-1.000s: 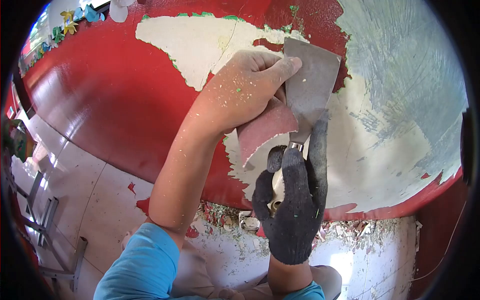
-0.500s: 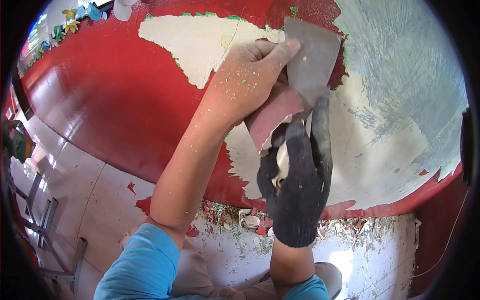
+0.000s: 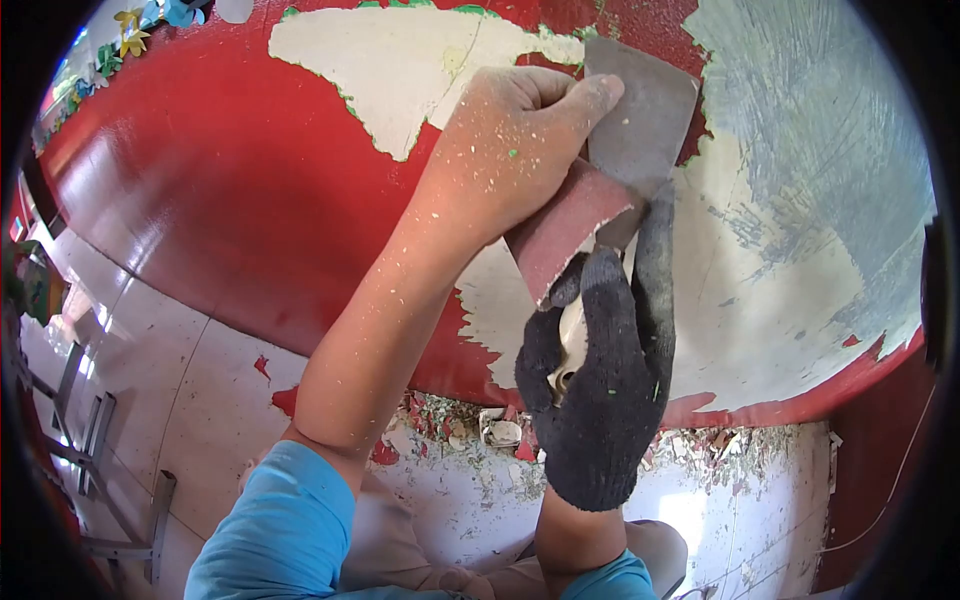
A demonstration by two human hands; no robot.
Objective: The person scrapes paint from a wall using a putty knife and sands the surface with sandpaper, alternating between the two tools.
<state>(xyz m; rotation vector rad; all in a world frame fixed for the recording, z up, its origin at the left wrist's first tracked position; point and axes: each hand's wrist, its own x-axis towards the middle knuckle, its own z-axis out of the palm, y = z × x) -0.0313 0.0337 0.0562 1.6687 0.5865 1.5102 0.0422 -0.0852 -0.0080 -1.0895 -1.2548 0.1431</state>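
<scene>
In the head view I see the gloved right hand [image 3: 605,390] grasping the scraper [image 3: 642,140] by its handle [image 3: 573,335], the tool's long axis running upward from those fingers [image 3: 608,305] before the patchy red surface [image 3: 250,210], while the bare left hand [image 3: 515,145], nearer the blade [image 3: 650,110], clasps a curled reddish sheet [image 3: 570,225], thumb [image 3: 595,97] against the blade's left edge.

one head-worn camera, facing forward and steeply down
it looks out over the blue sleeves [image 3: 275,525], with the left hand [image 3: 515,150] and right hand [image 3: 605,390] close by near mid-view; the red surface [image 3: 250,220] fills the top, its lower edge curving across the wide, dark-cornered view above the floor [image 3: 225,400].
</scene>
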